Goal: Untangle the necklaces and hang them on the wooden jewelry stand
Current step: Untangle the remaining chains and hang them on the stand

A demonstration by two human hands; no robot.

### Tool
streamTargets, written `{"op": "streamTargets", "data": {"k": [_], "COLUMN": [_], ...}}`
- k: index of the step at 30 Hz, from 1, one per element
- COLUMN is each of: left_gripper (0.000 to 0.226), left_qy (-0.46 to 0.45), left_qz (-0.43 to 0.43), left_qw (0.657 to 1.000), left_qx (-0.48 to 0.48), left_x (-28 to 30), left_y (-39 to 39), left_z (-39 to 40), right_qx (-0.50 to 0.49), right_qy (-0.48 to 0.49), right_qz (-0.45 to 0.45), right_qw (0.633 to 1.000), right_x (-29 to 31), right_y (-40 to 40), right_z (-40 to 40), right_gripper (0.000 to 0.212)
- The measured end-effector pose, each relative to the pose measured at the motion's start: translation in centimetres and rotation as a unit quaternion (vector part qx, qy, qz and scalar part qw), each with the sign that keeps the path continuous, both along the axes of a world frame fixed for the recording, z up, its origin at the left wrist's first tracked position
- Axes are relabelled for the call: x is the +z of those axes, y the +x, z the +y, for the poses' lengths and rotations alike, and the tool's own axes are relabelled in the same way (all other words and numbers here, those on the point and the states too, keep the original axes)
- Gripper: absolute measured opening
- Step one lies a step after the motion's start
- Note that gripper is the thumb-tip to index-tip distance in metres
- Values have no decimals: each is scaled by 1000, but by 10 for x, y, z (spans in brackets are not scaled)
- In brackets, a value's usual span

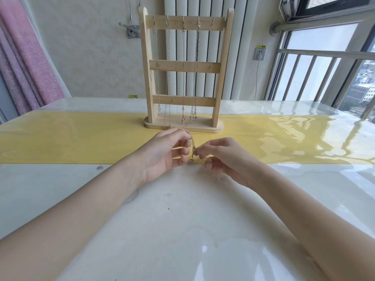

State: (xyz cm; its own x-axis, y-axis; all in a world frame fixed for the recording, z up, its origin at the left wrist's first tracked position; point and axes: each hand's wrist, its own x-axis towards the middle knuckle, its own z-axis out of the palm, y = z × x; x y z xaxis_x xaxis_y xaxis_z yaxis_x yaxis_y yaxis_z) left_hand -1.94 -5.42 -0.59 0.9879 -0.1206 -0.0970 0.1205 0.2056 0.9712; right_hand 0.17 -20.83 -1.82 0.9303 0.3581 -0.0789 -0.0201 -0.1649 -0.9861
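Four necklaces (183, 67) hang on your wooden stand (183, 78). Just before it, your left hand (168, 153) and right hand (221, 157) pinch one tangled chain (192, 152), its strands hard to count.

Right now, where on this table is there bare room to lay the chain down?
Bare: the white tabletop between the forearms, and the yellow strip left and right of the wooden stand. Crowded: in front of the stand's base, where left hand and right hand pinch the tangled chain.
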Motion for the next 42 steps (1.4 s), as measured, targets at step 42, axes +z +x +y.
{"op": "streamTargets", "data": {"k": [42], "left_gripper": [12], "left_qy": [321], "left_qz": [-101], "left_qw": [940], "left_qx": [-58], "left_x": [6], "left_y": [-7], "left_z": [0], "right_qx": [66], "right_qy": [94], "right_qz": [26], "right_qw": [993], "right_x": [9], "right_y": [4], "right_z": [-9], "right_gripper": [23]}}
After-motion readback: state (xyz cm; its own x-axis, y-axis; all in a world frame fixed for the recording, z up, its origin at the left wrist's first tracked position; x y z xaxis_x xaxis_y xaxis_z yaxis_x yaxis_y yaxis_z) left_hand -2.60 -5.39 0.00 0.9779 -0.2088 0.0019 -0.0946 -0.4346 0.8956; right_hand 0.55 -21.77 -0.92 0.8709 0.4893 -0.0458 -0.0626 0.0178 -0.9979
